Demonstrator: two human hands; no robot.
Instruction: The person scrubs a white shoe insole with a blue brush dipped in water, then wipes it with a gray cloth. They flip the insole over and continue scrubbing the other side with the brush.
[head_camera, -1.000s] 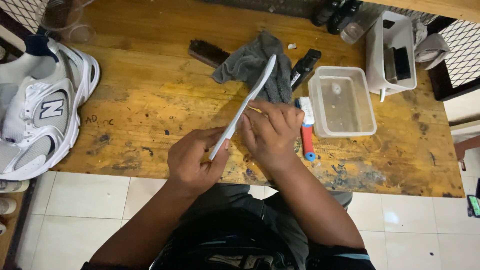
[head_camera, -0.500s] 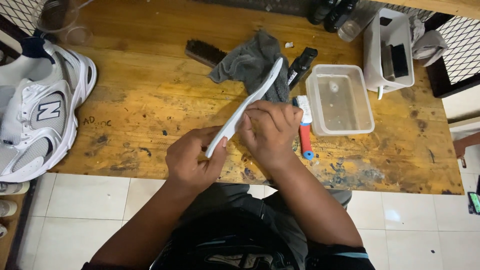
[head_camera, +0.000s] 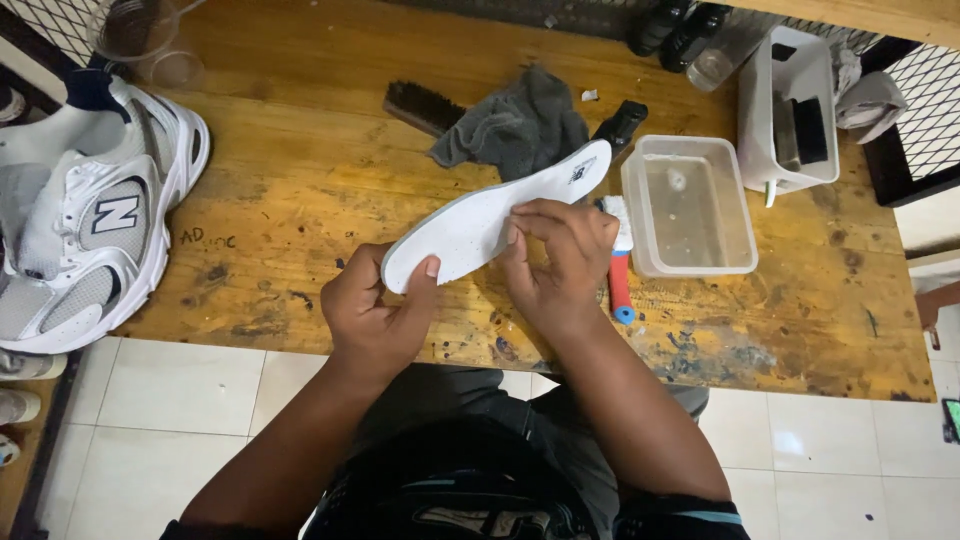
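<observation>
holding a white insole (head_camera: 480, 215) above the wooden worktop (head_camera: 300, 190), both hands on it: left hand (head_camera: 375, 310) grip closed on the heel end, thumb on top; right hand (head_camera: 560, 260) fingertips pinching the mid edge. insole looks dry w/ specks on its face, so cleaning seems barely begun. brush w/ red-blue handle (head_camera: 620, 275) lies just beside the right hand, clear tub of water (head_camera: 690, 205) near, grey cloth (head_camera: 515, 125) & dark brush (head_camera: 420, 105) behind, untouched. white sneaker (head_camera: 90, 230) sits well apart at left.

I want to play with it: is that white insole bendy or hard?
Probably bendy: the insole is thin and looks foamy. Likely light, since the left hand pinches one end and the right hand only fingers its edge. Unlikely to roll; it's flat.
</observation>
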